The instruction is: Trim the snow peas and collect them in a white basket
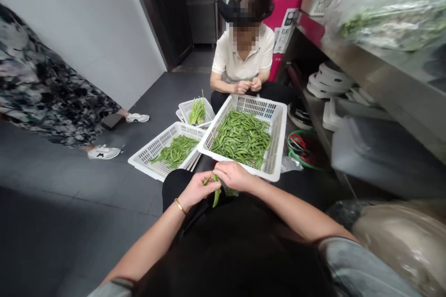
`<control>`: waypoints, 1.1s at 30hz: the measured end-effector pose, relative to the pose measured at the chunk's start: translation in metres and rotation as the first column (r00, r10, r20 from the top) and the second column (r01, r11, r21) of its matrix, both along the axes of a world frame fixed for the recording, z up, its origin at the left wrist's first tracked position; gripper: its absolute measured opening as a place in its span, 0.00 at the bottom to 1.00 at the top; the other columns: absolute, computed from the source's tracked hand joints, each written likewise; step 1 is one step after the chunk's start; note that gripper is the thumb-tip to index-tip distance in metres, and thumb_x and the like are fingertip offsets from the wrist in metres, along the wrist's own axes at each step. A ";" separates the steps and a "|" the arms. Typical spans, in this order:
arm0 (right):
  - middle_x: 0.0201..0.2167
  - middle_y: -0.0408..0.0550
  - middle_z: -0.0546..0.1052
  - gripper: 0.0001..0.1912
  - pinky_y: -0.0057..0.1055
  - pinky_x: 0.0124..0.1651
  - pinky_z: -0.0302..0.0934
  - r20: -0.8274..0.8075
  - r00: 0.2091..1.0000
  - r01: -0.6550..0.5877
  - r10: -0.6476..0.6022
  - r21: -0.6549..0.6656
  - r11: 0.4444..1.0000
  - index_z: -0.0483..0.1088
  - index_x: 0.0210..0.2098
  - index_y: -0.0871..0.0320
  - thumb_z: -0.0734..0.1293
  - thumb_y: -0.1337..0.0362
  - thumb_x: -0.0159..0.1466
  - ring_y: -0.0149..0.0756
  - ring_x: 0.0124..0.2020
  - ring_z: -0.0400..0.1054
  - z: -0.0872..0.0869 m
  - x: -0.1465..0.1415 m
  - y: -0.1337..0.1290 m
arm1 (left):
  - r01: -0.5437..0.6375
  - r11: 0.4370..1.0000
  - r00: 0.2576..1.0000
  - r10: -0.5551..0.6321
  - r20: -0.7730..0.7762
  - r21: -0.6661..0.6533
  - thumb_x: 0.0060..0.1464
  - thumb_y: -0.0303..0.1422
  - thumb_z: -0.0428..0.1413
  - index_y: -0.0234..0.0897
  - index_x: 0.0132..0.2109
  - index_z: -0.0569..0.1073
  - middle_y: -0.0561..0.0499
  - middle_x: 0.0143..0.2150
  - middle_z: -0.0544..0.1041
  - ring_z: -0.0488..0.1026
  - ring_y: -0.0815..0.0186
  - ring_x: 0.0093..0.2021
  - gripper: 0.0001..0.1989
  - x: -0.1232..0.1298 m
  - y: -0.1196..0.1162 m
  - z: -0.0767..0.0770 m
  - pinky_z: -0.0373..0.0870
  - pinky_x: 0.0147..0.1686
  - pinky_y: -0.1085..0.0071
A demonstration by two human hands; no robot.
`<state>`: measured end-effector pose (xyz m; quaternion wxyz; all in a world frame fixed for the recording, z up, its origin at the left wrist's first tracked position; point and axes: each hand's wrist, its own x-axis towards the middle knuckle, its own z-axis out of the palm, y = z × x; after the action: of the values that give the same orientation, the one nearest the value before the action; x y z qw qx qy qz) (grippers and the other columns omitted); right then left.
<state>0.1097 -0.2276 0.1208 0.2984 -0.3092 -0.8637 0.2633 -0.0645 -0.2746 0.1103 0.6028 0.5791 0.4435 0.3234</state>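
Note:
Above my lap, my left hand [200, 190] is closed around green pea pods, and one pea pod [216, 196] hangs down from between its fingers. My right hand [232, 175] pinches the top end of that pod, its fingertips touching those of the left. Just beyond my hands, a large white basket [279, 148] holds a heap of pea pods [242, 139]. To its left stands a lower white basket [144, 166] with a smaller pile of pods [176, 151]. A gold bracelet circles my left wrist.
A person in a white shirt [240, 62] sits opposite, both hands together. Behind the baskets, a small basket [211, 110] holds long green stems. Another person's patterned skirt [52, 83] is at left. Metal shelves [379, 72] with bagged vegetables and containers line the right.

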 end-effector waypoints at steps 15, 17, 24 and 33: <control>0.40 0.50 0.77 0.15 0.28 0.41 0.61 0.557 0.826 0.214 -0.082 -0.177 0.961 0.73 0.44 0.57 0.60 0.56 0.66 0.37 0.39 0.71 -0.031 0.072 0.050 | -0.334 0.832 0.596 0.550 0.585 -0.443 0.42 0.32 0.56 0.33 0.28 0.71 0.53 0.18 0.67 0.66 0.70 0.21 0.06 -0.039 0.042 -0.002 0.58 0.16 0.78; 0.43 0.56 0.76 0.14 0.30 0.44 0.62 0.680 0.712 0.334 -0.174 -0.110 0.936 0.73 0.43 0.61 0.60 0.61 0.66 0.41 0.44 0.70 -0.040 0.066 0.082 | -0.276 0.814 0.617 0.558 0.556 -0.511 0.41 0.29 0.56 0.34 0.36 0.73 0.51 0.24 0.72 0.70 0.67 0.25 0.11 -0.029 0.039 -0.005 0.62 0.19 0.76; 0.42 0.67 0.75 0.09 0.36 0.45 0.64 0.699 0.688 0.401 -0.195 -0.141 0.905 0.73 0.38 0.67 0.64 0.72 0.59 0.48 0.44 0.72 -0.059 0.061 0.130 | -0.168 0.864 0.711 0.440 0.549 -0.474 0.45 0.29 0.61 0.36 0.42 0.73 0.59 0.20 0.60 0.53 0.79 0.16 0.14 -0.009 0.028 -0.004 0.50 0.14 0.82; 0.22 0.44 0.74 0.14 0.26 0.26 0.65 0.124 0.991 0.119 -0.054 -0.612 0.782 0.67 0.42 0.63 0.62 0.59 0.62 0.30 0.21 0.68 -0.011 0.053 0.081 | -0.219 0.929 0.928 0.293 0.229 -0.299 0.46 0.41 0.63 0.29 0.41 0.73 0.54 0.23 0.70 0.51 0.82 0.14 0.20 0.017 0.040 0.006 0.42 0.13 0.81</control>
<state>0.1631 -0.1471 0.1096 0.1494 -0.4418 -0.7287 0.5015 -0.0478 -0.2342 0.1168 0.6825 0.3789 0.4692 0.4128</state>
